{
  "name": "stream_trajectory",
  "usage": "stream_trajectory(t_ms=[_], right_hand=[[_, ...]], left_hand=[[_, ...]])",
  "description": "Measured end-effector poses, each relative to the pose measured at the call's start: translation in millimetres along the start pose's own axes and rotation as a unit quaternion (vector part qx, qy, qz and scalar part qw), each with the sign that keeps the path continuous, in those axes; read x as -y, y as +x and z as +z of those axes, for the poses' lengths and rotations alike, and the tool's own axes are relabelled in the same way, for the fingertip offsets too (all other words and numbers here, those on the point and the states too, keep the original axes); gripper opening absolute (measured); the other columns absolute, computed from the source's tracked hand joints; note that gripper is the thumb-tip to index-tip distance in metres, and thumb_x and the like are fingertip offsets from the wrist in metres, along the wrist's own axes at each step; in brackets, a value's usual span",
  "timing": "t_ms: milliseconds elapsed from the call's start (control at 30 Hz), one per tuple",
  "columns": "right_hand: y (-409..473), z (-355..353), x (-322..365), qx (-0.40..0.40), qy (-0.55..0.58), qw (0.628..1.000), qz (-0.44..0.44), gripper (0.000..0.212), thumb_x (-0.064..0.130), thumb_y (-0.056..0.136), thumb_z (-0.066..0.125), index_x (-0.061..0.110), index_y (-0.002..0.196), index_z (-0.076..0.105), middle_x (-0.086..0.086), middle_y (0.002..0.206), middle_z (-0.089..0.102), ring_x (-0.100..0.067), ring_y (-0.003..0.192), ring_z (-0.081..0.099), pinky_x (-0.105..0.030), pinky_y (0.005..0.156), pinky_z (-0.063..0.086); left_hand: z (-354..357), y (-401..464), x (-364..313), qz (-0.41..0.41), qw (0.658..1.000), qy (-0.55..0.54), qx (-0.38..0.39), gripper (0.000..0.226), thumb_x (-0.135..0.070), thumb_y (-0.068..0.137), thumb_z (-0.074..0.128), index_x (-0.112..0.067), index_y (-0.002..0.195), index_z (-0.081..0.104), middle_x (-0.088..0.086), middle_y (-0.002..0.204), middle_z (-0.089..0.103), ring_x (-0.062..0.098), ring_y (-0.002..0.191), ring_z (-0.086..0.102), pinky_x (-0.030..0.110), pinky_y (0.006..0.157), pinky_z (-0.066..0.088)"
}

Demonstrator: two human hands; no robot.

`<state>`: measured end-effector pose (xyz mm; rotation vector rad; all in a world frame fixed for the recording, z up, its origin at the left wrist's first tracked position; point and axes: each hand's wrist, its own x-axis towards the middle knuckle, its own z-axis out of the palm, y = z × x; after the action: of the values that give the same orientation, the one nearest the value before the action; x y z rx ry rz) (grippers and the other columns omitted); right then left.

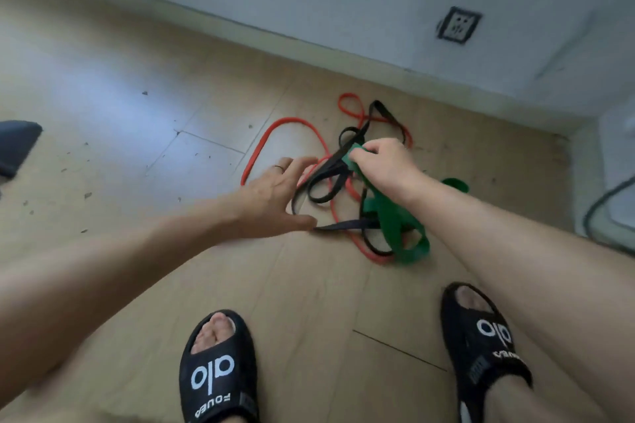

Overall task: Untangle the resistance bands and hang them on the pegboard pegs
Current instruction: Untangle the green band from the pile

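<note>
A tangle of resistance bands lies on the wooden floor near the wall. A thin red band (275,134) loops out to the left, a black band (323,178) weaves through it, and a wide green band (391,220) lies on the right. My right hand (385,165) pinches the green band's upper end, lifting it slightly. My left hand (275,196) reaches in from the left with fingers spread, its thumb tip at a black strand, holding nothing. No pegboard is in view.
A white wall with a baseboard (309,45) and a power socket (458,25) runs behind the bands. My feet in black slippers (216,371) stand just in front. A dark cable (601,213) lies at the right, a dark object (17,144) at the left edge.
</note>
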<state>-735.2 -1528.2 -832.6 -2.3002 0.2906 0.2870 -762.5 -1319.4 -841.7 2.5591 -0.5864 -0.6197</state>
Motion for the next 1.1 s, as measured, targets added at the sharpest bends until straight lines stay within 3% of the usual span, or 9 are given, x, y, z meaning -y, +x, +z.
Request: stream_trajectory(t_ms=[100, 233, 300, 467, 533, 600, 767, 867, 1100], right_hand=[[-23, -56, 27, -0.024, 0.026, 0.999, -0.023, 0.035, 0.027, 0.092, 0.058, 0.001, 0.071, 0.065, -0.009, 0.061, 0.058, -0.022, 0.055, 0.055, -0.029, 0.056, 0.044], [-74, -126, 63, -0.024, 0.151, 0.987, -0.052, 0.029, 0.014, 0.095, 0.058, 0.008, 0.066, 0.060, -0.012, 0.064, 0.060, -0.020, 0.046, 0.055, -0.021, 0.047, 0.043], [-97, -154, 71, -0.018, 0.197, 0.978, -0.069, 0.025, 0.015, 0.097, 0.057, 0.007, 0.075, 0.064, -0.013, 0.072, 0.064, -0.017, 0.046, 0.057, -0.021, 0.045, 0.045], [-139, -193, 62, 0.002, 0.314, 0.946, -0.076, 0.026, 0.034, 0.095, 0.061, 0.010, 0.092, 0.068, -0.008, 0.079, 0.067, -0.019, 0.065, 0.062, -0.034, 0.063, 0.052], [-151, -201, 56, 0.026, 0.339, 0.937, -0.074, 0.027, 0.037, 0.097, 0.059, 0.011, 0.090, 0.066, -0.006, 0.076, 0.064, -0.017, 0.063, 0.060, -0.034, 0.063, 0.051], [-161, -207, 51, 0.058, 0.351, 0.932, -0.074, 0.030, 0.039, 0.098, 0.056, 0.012, 0.086, 0.063, -0.004, 0.071, 0.061, -0.017, 0.060, 0.057, -0.033, 0.063, 0.049], [-167, -204, 47, 0.091, 0.350, 0.928, -0.085, 0.031, 0.041, 0.094, 0.061, 0.010, 0.096, 0.059, -0.010, 0.086, 0.058, -0.020, 0.071, 0.057, -0.035, 0.067, 0.049], [-170, -205, 45, 0.097, 0.360, 0.924, -0.089, 0.026, 0.039, 0.095, 0.060, 0.013, 0.089, 0.056, -0.005, 0.077, 0.055, -0.017, 0.068, 0.052, -0.034, 0.068, 0.046], [-167, -208, 48, 0.081, 0.409, 0.902, -0.114, 0.034, 0.032, 0.094, 0.064, 0.019, 0.067, 0.048, 0.001, 0.058, 0.043, -0.014, 0.053, 0.042, -0.033, 0.061, 0.038]], left_hand=[[-47, -2, -46, -0.001, 1.000, -0.011, 0.001, 0.096, -0.045, 0.083, 0.077, -0.034, 0.154, 0.013, 0.009, 0.151, 0.035, 0.025, 0.136, 0.041, 0.037, 0.113, 0.035], [-89, -4, -115, -0.002, 0.999, -0.035, -0.012, 0.114, -0.058, 0.064, 0.079, -0.036, 0.155, 0.013, 0.007, 0.151, 0.038, 0.022, 0.132, 0.045, 0.040, 0.111, 0.040], [-96, -7, -150, 0.012, 0.997, -0.073, -0.010, 0.113, -0.054, 0.068, 0.084, -0.040, 0.154, 0.012, 0.002, 0.147, 0.039, 0.019, 0.131, 0.045, 0.037, 0.110, 0.040], [-88, -20, -217, 0.071, 0.977, -0.201, -0.020, 0.097, -0.039, 0.075, 0.086, -0.042, 0.147, 0.021, -0.015, 0.132, 0.053, 0.008, 0.127, 0.052, 0.038, 0.108, 0.045], [-80, -26, -228, 0.090, 0.968, -0.229, -0.042, 0.090, -0.040, 0.071, 0.088, -0.039, 0.142, 0.031, -0.015, 0.125, 0.064, 0.004, 0.121, 0.060, 0.040, 0.108, 0.047], [-69, -31, -232, 0.110, 0.958, -0.258, -0.061, 0.084, -0.036, 0.070, 0.088, -0.036, 0.137, 0.038, -0.007, 0.119, 0.070, 0.009, 0.116, 0.066, 0.042, 0.105, 0.050], [-50, -42, -230, 0.128, 0.932, -0.329, -0.089, 0.059, -0.011, 0.082, 0.077, -0.024, 0.133, 0.050, 0.007, 0.119, 0.071, 0.018, 0.112, 0.070, 0.045, 0.101, 0.054], [-54, -43, -233, 0.138, 0.931, -0.330, -0.074, 0.052, -0.008, 0.084, 0.078, -0.020, 0.129, 0.053, 0.011, 0.118, 0.070, 0.023, 0.110, 0.070, 0.046, 0.100, 0.055], [-58, -39, -239, 0.151, 0.930, -0.335, -0.027, 0.049, -0.023, 0.082, 0.077, -0.012, 0.126, 0.060, 0.009, 0.120, 0.072, 0.026, 0.115, 0.068, 0.050, 0.105, 0.050]])
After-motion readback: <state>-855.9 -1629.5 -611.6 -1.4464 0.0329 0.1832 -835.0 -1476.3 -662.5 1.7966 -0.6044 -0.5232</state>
